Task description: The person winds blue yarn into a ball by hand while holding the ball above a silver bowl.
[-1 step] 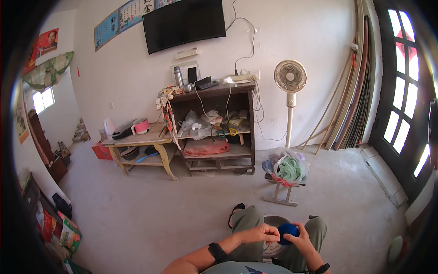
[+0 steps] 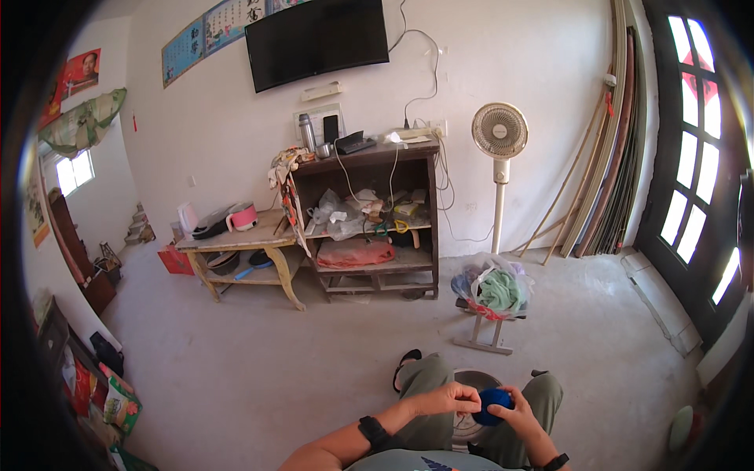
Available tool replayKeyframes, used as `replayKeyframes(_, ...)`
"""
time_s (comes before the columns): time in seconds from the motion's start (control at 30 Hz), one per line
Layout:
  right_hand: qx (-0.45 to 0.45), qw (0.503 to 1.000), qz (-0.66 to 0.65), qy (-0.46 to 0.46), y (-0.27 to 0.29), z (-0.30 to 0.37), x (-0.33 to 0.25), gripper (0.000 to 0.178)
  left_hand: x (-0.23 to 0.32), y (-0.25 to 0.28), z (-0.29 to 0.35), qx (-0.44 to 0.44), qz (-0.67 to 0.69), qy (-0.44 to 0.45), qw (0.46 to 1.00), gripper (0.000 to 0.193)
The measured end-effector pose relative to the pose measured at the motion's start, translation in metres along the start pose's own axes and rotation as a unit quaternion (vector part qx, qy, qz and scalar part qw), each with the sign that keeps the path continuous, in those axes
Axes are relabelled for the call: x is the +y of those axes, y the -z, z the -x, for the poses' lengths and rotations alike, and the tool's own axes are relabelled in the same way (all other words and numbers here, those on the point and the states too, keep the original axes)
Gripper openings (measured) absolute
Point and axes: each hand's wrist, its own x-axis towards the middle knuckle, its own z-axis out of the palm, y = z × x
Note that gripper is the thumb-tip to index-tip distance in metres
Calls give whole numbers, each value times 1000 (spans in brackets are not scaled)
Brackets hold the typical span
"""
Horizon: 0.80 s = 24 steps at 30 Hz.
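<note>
My right hand point(image 2: 516, 408) is wrapped round a dark blue ball point(image 2: 495, 407), with the thumb across its front. It looks like a ball of yarn, but its surface is too small to make out surely. My left hand point(image 2: 449, 399) is at the ball's left side, thumb and fingertips pinched together. Whatever lies in that pinch is too small to name. Both hands are above a round metal basin point(image 2: 470, 380) that stands between my knees. The ball and my hands hide part of the basin and its contents.
Ahead, a stool point(image 2: 493, 336) bears a clear plastic bag with green cloth point(image 2: 503, 290). Behind it stands a pedestal fan point(image 2: 500, 132). A dark wooden cabinet point(image 2: 434, 228) and a low wooden table point(image 2: 276, 255) line the wall. Packages point(image 2: 122, 404) lie at the left.
The blue ball has tilted slightly in my right hand. My left hand stays pinched beside it, almost in the same place.
</note>
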Motion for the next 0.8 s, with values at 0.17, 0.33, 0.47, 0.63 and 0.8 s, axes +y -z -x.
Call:
replayKeyframes(0.17, -151, 953, -231, -129, 5, 22, -4, 60, -15, 13, -5, 67, -27, -17, 997, 20)
replayKeyframes(0.33, -181, 897, -399, -64, 14, 31, -29, 65, -27, -3, -13, 91, 48, 21, 994, 22)
replayKeyframes(0.47, -75, 903, -420, 56, 14, 18, -36, 59, -42, -8, -14, 71, 56, 38, 995, 23)
replayKeyframes(0.63, 22, 931, -362, 34, 14, 10, -18, 62, -33, -17, -17, -35, -33, 84, 995, 27)
replayKeyframes(0.8, 107, 987, 97, 74, 0, 18, -7, 70, -2, -28, -8, -61, 2, 55, 997, 20)
